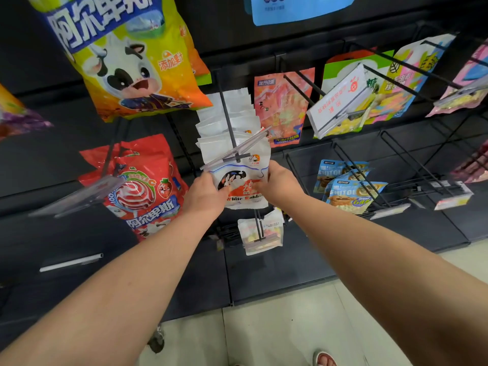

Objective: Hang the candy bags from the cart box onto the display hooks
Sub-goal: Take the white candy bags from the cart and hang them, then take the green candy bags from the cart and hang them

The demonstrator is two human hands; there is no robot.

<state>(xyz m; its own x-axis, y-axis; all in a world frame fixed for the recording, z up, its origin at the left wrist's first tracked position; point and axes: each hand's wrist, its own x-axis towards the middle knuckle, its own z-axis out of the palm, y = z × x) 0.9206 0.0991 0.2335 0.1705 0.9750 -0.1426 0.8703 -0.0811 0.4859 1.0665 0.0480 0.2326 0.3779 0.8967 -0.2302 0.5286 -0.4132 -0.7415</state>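
A white White Rabbit candy bag hangs at the front of a black display hook, just behind its clear price-tag holder. My left hand grips the bag's left edge and my right hand grips its right edge. Several more white bags hang behind it on the same hook. The cart box is out of view.
A red lollipop bag hangs to the left and a large yellow cow bag above it. Pink, green and blue snack bags hang on hooks to the right. A small clear bag hangs below. Tiled floor lies underfoot.
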